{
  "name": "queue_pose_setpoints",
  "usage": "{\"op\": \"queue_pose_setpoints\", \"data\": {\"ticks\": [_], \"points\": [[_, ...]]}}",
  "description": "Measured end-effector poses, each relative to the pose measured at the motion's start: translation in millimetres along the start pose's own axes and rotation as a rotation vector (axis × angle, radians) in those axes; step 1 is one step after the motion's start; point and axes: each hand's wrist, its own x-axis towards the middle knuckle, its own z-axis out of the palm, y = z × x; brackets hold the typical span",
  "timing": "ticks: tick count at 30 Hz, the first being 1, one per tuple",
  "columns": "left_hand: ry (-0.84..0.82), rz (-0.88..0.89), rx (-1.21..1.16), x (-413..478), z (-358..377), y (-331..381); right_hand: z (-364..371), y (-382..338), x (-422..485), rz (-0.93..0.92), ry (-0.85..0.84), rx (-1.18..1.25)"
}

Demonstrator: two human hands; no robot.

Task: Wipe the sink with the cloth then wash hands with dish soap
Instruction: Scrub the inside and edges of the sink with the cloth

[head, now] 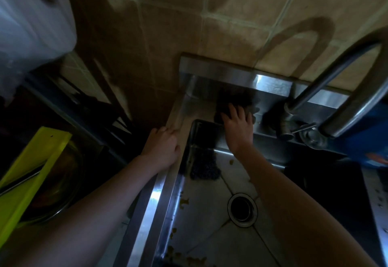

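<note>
Now, right hand (pixel 237 129), fingers (pixel 233 110) spread, presses cloth (pixel 230 99); left hand (pixel 162 147) grips sink (pixel 156 195).

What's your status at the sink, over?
Right hand flat on cloth, back ledge. Left hand on sink rim. Food scraps inside; faucet close right.

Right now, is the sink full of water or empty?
Empty: the sink shows its bare floor and drain, only yellowish scraps scattered.
</note>
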Motion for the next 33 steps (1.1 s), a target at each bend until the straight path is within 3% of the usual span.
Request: {"op": "queue_pose_setpoints", "data": {"ticks": [6, 14, 19, 24, 27, 33], "points": [[0.024, -0.007, -0.036, 0.4, 4.1, -5.1, -2.4, 46.3, -11.9, 0.189, -0.009, 0.235], [0.029, -0.015, -0.033, 1.9, 1.4, -3.9, 0.7, -3.0, 0.3, 0.103, 0.028, 0.457], [0.016, -0.004, -0.036, 3.0, 0.1, -3.5, -1.2, -29.9, 7.6, -0.027, -0.055, 0.459], [0.025, -0.004, -0.063, 0.6, -1.1, -4.0, 1.8, 8.1, -3.8, 0.223, -0.008, 0.230], [0.031, -0.006, -0.062, 0.2, -1.2, -3.4, 4.8, 25.6, -13.0, 0.337, -0.011, 0.273], [0.087, -0.011, -0.127, -6.0, -2.0, -6.3, 2.9, 7.3, -1.9, 0.303, 0.045, 0.400]]}}
